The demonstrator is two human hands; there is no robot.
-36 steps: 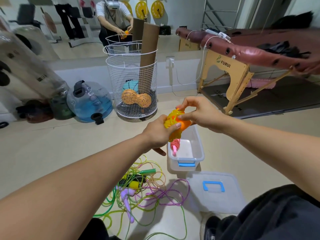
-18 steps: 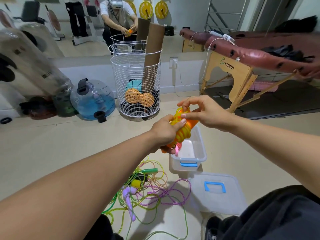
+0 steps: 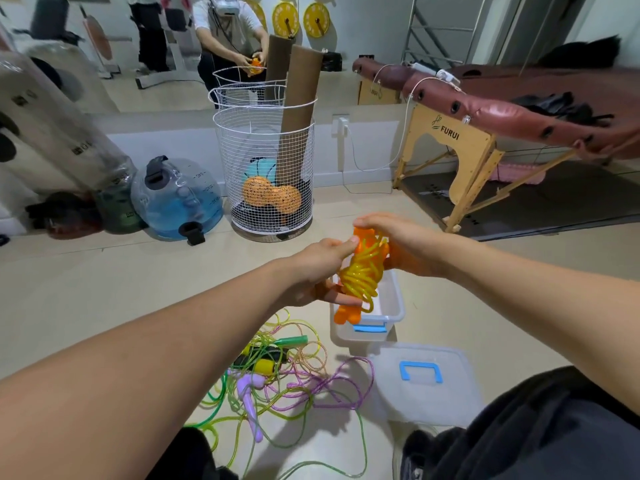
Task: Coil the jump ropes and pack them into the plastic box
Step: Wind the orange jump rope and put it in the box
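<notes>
Lower now than a moment ago, both arms have brought the bundle down over the clear plastic box (image 3: pixel 393 299) on the floor. Directly above it, my left hand (image 3: pixel 320 268) and right hand (image 3: pixel 401 247) grip the coiled yellow jump rope with orange handles (image 3: pixel 362 271), its long axis upright, left hand nearer the bottom.

orange-handled yellow rope (image 3: pixel 362 271), clear box (image 3: pixel 393 306) w/ blue latch, purple rope (image 3: pixel 322 386)
</notes>
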